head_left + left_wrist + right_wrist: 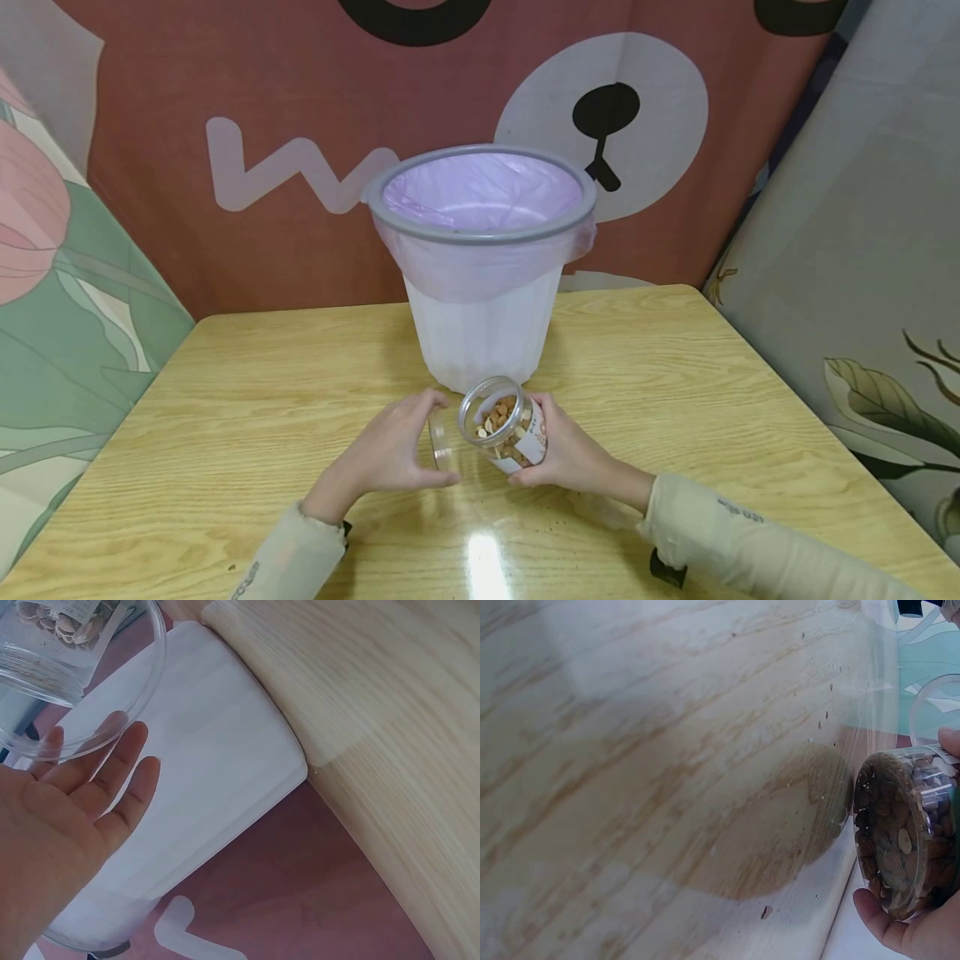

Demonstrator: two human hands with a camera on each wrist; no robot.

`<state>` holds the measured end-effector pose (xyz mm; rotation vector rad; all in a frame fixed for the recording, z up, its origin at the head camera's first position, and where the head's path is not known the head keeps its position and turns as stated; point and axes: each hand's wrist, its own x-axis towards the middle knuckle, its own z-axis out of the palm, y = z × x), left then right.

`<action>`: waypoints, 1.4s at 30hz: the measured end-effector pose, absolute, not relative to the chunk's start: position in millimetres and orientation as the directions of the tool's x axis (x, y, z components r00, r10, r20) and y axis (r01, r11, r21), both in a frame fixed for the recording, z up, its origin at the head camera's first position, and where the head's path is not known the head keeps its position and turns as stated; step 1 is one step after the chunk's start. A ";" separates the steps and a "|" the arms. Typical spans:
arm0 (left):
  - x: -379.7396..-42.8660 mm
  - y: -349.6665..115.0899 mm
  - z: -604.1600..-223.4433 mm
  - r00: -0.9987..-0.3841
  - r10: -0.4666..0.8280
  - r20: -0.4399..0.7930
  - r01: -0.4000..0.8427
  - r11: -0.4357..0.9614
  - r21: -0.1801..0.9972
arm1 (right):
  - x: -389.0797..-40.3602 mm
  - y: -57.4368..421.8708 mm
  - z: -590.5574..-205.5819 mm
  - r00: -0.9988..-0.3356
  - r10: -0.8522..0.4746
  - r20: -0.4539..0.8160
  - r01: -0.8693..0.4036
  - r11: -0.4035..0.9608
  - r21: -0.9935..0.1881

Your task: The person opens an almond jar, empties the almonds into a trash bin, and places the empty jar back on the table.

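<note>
My right hand (573, 454) grips a clear plastic jar (527, 443) with a white label, tilted with its uncovered mouth toward the left. Brown nuts (498, 414) lie inside, and the right wrist view shows them against the jar's base (889, 832). Just left of the jar's mouth, my left hand (390, 446) holds a clear round lid (441, 442) on edge between thumb and fingers. The left wrist view shows the rim of that lid (160, 656) against the fingers. Lid and jar are apart.
A white bin (483, 333) with a grey rim and a purple liner (487, 187) stands on the wooden table (300, 375), directly behind the hands. Small dark crumbs (766, 911) dot the tabletop. Printed cloth (300, 83) hangs behind and at both sides.
</note>
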<state>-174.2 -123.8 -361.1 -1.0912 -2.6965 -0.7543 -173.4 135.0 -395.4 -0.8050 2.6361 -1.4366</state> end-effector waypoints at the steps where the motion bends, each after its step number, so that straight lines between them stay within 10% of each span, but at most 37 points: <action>1: -174.3 -124.1 -361.7 -0.727 0.612 0.310 0.685 0.619 0.384 | -173.4 135.1 -395.6 -0.865 -0.455 0.210 -0.423 0.439 -0.793; 42: -175.8 -127.6 -364.8 -0.691 0.649 0.317 0.722 0.609 0.327 | -172.3 135.7 -394.5 -0.875 -0.443 0.194 -0.403 0.446 -0.799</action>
